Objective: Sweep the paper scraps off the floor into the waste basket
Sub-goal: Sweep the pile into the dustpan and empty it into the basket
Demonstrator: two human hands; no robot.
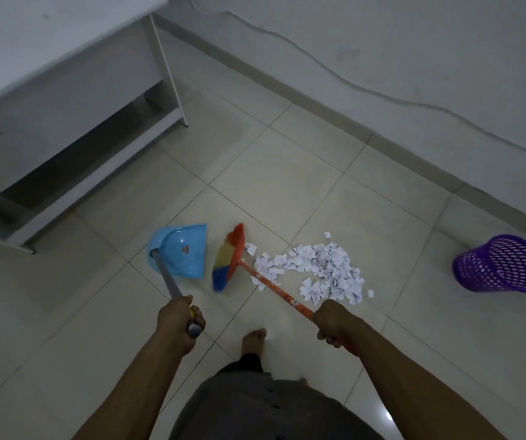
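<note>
A heap of white paper scraps (319,271) lies on the tiled floor at centre right. My right hand (333,323) grips the orange handle of a broom (228,258); its orange head with yellow, red and blue bristles rests on the floor just left of the scraps. My left hand (180,323) grips the grey handle of a blue dustpan (180,250), which stands on the floor left of the broom head with its mouth facing the broom. A purple mesh waste basket (501,265) stands upright at the far right, apart from the heap.
A white desk (49,100) with a low shelf fills the upper left. A wall with a baseboard (319,100) and a trailing cable runs diagonally along the back. My bare foot (253,341) stands between my hands.
</note>
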